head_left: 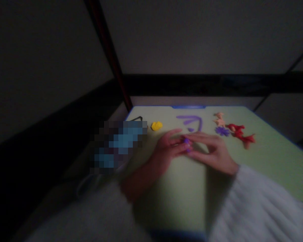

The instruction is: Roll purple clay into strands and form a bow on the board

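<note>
Between the fingertips of both hands is a small piece of purple modelling clay (186, 141). My left hand (166, 146) pinches it from the left, with one finger stretched out above. From the right, my right hand (212, 148) grips the same piece between thumb and fingers. Just beyond the hands lie purple clay strips (192, 117) and a small purple lump (191, 129). Right of these sit a purple flower-like clay shape (222, 131), a peach-coloured clay figure (219, 120) and red clay pieces (238, 131). A yellow clay lump (156, 126) rests beyond my left hand.
The pale yellow-green table (181, 195) has a blue edge, with a blue handle-like strip (189, 107) at the far side. A pixelated blue object (123, 141) stands at the table's left side. A wall with a dark band (192, 84) rises behind.
</note>
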### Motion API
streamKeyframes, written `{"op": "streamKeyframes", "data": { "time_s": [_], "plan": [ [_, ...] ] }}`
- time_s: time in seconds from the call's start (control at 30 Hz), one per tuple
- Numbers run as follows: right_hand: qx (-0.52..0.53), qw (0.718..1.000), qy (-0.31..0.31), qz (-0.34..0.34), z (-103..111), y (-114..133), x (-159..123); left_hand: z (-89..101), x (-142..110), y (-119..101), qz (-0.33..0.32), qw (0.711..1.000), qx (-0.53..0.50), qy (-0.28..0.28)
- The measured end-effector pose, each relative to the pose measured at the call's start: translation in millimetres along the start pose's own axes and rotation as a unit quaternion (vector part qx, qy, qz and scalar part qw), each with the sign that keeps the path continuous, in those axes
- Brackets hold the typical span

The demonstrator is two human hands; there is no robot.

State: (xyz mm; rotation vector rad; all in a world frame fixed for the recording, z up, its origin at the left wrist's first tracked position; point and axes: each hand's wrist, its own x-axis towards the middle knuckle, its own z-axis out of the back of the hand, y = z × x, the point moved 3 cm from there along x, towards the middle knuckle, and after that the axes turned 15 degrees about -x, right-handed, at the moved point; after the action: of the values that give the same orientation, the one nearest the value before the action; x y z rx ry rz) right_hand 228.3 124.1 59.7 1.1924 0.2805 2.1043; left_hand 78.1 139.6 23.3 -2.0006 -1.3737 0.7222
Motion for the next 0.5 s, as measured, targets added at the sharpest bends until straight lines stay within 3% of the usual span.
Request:
{"op": "streamKeyframes", "data": {
  "time_s": [0.37, 0.5],
  "plan": [
    [0.071, 0.993, -0.044, -0.088, 1.6, -10.3, 1.3, -5.4, 0.5, -5.6, -0.002, 0.993, 0.087, 0.077],
    [0.111, 0.985, -0.015, -0.133, 1.4, -10.8, 4.7, -5.2, -1.1, -4.2, 0.006, 0.995, 0.085, 0.052]
  ]
}}
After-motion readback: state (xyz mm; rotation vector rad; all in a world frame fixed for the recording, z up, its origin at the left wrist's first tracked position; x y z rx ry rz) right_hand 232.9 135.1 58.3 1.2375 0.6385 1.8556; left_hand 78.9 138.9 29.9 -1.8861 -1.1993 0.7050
